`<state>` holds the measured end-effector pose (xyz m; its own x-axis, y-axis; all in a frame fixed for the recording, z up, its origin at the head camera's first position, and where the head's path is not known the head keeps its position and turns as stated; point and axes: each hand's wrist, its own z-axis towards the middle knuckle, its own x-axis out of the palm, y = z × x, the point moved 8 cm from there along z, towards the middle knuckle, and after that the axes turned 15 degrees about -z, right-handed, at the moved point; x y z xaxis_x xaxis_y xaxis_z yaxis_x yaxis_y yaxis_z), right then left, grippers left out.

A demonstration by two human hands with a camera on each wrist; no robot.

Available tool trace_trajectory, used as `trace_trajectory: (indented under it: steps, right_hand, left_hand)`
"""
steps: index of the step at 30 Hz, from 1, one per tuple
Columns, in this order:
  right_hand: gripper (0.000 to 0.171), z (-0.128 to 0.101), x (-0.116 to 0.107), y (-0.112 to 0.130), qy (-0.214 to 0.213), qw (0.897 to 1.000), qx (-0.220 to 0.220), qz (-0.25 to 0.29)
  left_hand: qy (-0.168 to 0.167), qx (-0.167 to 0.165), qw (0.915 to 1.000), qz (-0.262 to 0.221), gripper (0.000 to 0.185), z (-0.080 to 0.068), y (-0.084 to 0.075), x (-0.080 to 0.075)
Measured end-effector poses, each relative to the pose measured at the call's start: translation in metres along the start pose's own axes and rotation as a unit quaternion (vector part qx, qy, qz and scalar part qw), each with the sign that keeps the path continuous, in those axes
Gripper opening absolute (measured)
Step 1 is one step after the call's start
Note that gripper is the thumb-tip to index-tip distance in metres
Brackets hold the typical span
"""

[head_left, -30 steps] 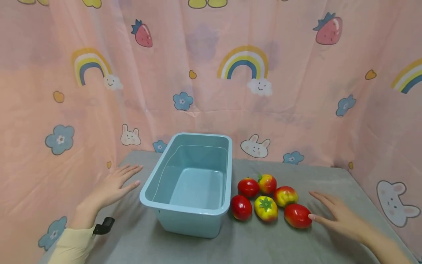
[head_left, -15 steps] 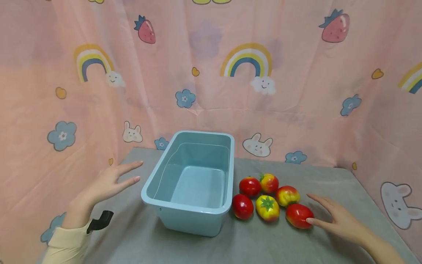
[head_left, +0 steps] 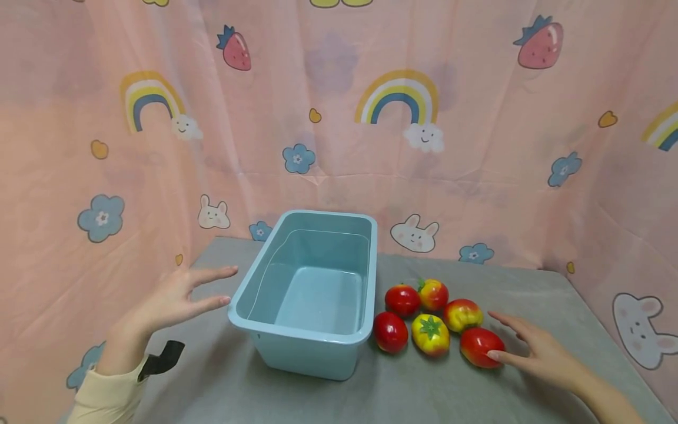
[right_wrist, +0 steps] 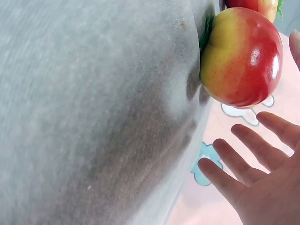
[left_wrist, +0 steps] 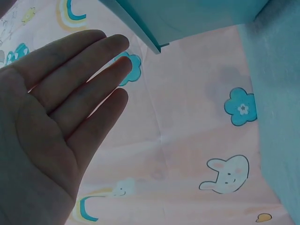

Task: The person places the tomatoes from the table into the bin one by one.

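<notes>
My left hand [head_left: 175,297] has lifted off the grey table [head_left: 424,388] toward the pale blue plastic tub [head_left: 307,347]. My right hand [head_left: 535,350] edged closer to the red toy tomato [head_left: 479,346].

Pink cartoon-print curtain [head_left: 477,147] (rainbows, bunnies) behind; grey tablecloth [head_left: 424,388] below

At the lower left of the head view, the left hand [head_left: 168,301] comes out of a pale yellow, cream-toned long sleeve [head_left: 103,397] with a soft, slightly wrinkled cuff. A small black strap or clip [head_left: 161,358] sticks out at that wrist, just past the cuff edge. At the lower right, the right hand [head_left: 540,353] and its forearm are bare, with no sleeve, ring or watch showing; both hands wear no gloves, and their fingers [left_wrist: 89,70] are bare in the wrist views too.
</notes>
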<state>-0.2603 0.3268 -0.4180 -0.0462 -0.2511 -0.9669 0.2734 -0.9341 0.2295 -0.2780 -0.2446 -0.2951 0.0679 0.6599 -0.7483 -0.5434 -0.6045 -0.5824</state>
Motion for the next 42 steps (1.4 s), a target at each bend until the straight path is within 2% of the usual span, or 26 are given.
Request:
trace_trajectory:
  steps: [8,16,28,35,42]
  right_hand:
    - [0.074,0.002,0.005,0.001,0.013,1.000,-0.004,0.013]
    - [0.073,0.003,0.010,0.002,0.032,0.999,-0.004,0.029]
    - [0.074,0.003,0.013,0.002,0.033,0.999,-0.003,0.037]
    - [0.075,0.003,0.018,-0.002,0.040,0.998,0.005,0.049]
    - [0.066,0.001,0.021,-0.003,0.054,0.996,0.012,0.065]
  left_hand:
    - [0.010,0.039,0.9992,0.000,0.053,-0.002,-0.012,0.006]
    - [0.023,0.054,0.9983,0.007,0.061,-0.002,-0.018,0.012]
    - [0.023,0.063,0.9977,0.004,0.063,-0.003,-0.018,0.013]
    - [0.024,0.057,0.9980,0.006,0.064,-0.002,-0.018,0.013]
    - [0.027,0.051,0.9983,0.005,0.065,-0.002,-0.018,0.013]
